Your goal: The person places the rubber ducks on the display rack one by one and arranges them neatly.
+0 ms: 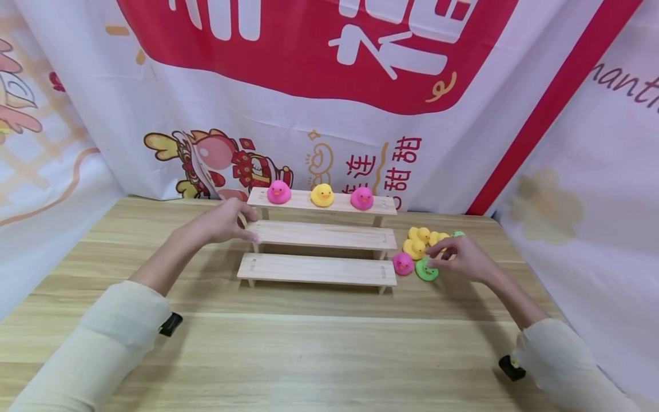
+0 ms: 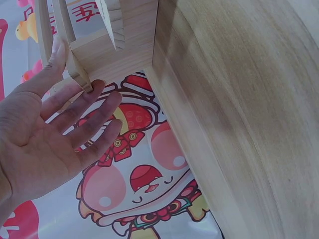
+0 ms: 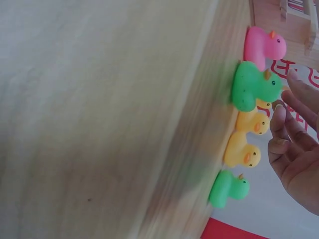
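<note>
Reaching over the loose ducks at the rack's right, the right hand (image 1: 463, 260) has its fingers bent and its thumb parted from them, holding nothing; its fingertips are close to the front green duck (image 1: 425, 271), though I cannot tell whether they touch it. That duck sits on the bench (image 1: 309, 355) just beside a pink duck (image 1: 403, 264), with yellow ducks (image 1: 414, 250) behind them and another green duck (image 1: 458, 233) at the back (mostly hidden by the hand in the head view).

The left hand (image 1: 218, 223), fingers spread, touches the left end of the middle shelf (image 1: 319, 234) of a three-step wooden rack (image 1: 316, 268). On its top shelf (image 1: 300, 198) stand two pink ducks (image 1: 279, 192) with a yellow duck (image 1: 322, 195) between them. Behind hangs a printed cloth (image 1: 288, 114).
</note>
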`<move>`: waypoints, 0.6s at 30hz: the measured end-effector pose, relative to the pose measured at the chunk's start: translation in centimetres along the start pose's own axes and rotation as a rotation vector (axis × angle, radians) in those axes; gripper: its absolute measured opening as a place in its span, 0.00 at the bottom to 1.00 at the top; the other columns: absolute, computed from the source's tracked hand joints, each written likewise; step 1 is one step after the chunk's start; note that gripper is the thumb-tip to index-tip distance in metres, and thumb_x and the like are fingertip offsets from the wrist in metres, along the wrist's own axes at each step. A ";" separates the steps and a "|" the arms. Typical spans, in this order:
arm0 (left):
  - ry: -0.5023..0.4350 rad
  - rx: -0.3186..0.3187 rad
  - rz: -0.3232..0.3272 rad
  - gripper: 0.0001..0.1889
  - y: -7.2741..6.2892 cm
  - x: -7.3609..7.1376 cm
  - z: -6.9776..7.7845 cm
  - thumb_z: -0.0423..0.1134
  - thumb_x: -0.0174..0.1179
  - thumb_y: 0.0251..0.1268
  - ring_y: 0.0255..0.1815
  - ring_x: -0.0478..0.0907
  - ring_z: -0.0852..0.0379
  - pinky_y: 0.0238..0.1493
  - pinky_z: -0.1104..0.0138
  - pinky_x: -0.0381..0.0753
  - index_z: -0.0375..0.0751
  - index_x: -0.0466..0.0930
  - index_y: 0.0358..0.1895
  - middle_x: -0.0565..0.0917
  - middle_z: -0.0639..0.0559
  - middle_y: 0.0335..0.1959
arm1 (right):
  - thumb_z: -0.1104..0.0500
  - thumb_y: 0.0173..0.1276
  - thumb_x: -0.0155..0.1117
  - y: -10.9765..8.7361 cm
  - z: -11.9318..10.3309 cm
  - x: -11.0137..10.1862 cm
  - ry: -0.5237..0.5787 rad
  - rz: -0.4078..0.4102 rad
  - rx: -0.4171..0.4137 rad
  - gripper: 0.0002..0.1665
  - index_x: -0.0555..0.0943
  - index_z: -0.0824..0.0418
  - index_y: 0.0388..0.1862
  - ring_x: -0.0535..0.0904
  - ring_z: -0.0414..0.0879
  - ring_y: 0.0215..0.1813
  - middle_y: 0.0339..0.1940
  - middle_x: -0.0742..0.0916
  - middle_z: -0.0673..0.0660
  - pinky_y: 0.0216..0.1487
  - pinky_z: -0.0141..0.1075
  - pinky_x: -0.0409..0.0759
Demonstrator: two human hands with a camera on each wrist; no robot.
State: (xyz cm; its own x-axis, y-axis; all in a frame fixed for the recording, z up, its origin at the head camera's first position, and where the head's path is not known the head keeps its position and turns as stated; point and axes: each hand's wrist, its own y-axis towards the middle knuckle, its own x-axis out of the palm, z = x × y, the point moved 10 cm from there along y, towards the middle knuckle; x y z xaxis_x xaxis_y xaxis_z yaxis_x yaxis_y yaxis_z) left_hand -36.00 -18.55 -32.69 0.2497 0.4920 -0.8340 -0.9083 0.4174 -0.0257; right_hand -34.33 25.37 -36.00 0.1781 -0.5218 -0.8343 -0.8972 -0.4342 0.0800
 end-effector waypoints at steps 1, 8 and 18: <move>0.000 -0.001 0.000 0.27 0.0 0.0 0.0 0.41 0.78 0.59 0.44 0.85 0.44 0.50 0.50 0.86 0.23 0.83 0.54 0.85 0.31 0.51 | 0.61 0.61 0.81 -0.1 0.0 0.1 0.001 -0.005 -0.006 0.17 0.89 0.70 0.46 0.82 0.45 0.34 0.38 0.91 0.59 0.35 0.31 0.82; 0.004 0.004 0.001 0.27 0.2 0.3 -0.1 0.41 0.78 0.59 0.46 0.85 0.41 0.53 0.49 0.85 0.24 0.83 0.55 0.85 0.32 0.52 | 0.62 0.60 0.81 -0.5 0.9 1.3 0.024 -0.055 -0.002 0.17 0.89 0.68 0.47 0.81 0.44 0.33 0.38 0.90 0.56 0.36 0.31 0.83; -0.003 0.011 0.007 0.27 0.0 0.1 -0.1 0.41 0.78 0.59 0.46 0.84 0.41 0.52 0.49 0.86 0.23 0.83 0.54 0.85 0.32 0.52 | 0.62 0.61 0.80 -0.3 0.8 1.1 0.011 -0.051 0.001 0.17 0.89 0.68 0.47 0.81 0.44 0.34 0.36 0.89 0.55 0.35 0.31 0.83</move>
State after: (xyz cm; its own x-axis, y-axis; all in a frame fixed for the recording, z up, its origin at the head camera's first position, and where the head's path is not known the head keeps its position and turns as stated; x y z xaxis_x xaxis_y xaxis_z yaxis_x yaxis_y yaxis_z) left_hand -36.04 -18.58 -32.88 0.2447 0.4968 -0.8326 -0.9064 0.4222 -0.0144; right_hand -34.16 25.48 -37.37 0.2280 -0.5074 -0.8310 -0.8875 -0.4593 0.0370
